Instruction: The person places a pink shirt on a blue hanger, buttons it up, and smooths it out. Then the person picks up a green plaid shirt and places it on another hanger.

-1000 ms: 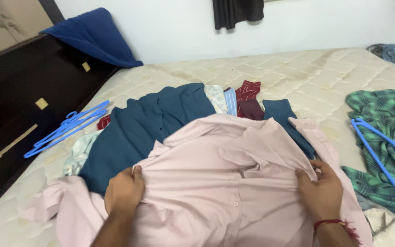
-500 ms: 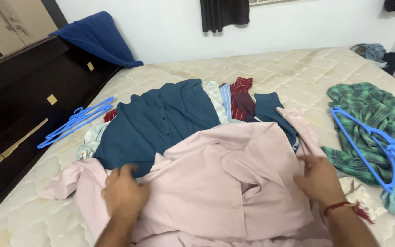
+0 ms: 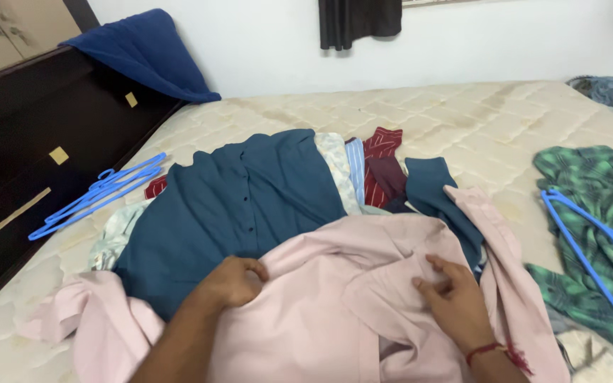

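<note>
A pale pink shirt (image 3: 321, 305) lies crumpled on the near part of a bare mattress (image 3: 462, 120). My left hand (image 3: 232, 280) pinches the pink fabric at its upper left edge. My right hand (image 3: 452, 301), with a red thread at the wrist, presses on and grips a fold near the shirt's collar. Beneath the pink shirt lies a dark teal buttoned shirt (image 3: 243, 195) spread flat. Under that sit other folded clothes, among them a maroon striped piece (image 3: 381, 167) and a light blue striped one (image 3: 357, 167).
Blue plastic hangers (image 3: 97, 191) lie at the mattress's left edge beside a dark wooden bed frame (image 3: 30, 142). A green checked shirt (image 3: 597, 227) with another blue hanger (image 3: 590, 259) on it lies at the right. A blue cloth (image 3: 143, 53) drapes over the headboard corner.
Both hands have moved inward along the pink shirt, bunching it toward me. More of the teal shirt shows now.
</note>
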